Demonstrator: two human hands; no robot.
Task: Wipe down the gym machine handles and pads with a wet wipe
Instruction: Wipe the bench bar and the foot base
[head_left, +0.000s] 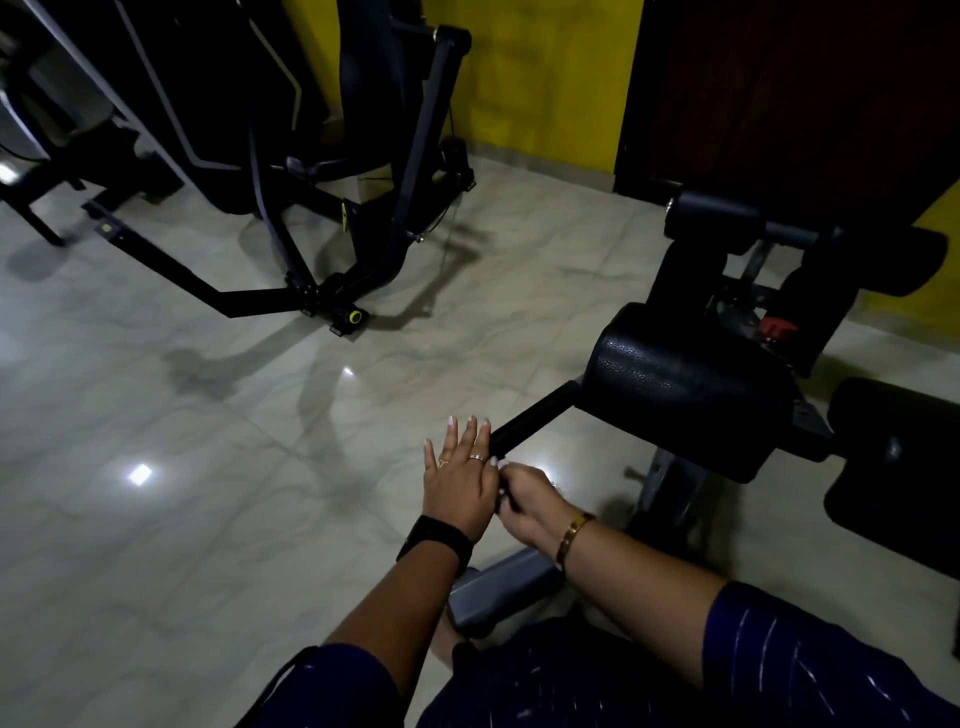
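Observation:
A black foam handle (532, 415) sticks out to the left of a black padded cushion (685, 395) on the machine at the right. My left hand (460, 475) is flat with straight fingers, and its fingertips lie beside the handle's near end. My right hand (524, 499) sits just right of it, below the handle's end. Its fingers are curled round a small dark object (505, 496) that I cannot identify. No wet wipe shows clearly.
More black roller pads (714, 215) and a long pad (893, 457) belong to the same machine. A grey frame bar (498, 587) lies under my arms. Another machine's black frame (332, 291) stands on the glossy tile floor (182, 415) at the upper left, before a yellow wall (545, 73).

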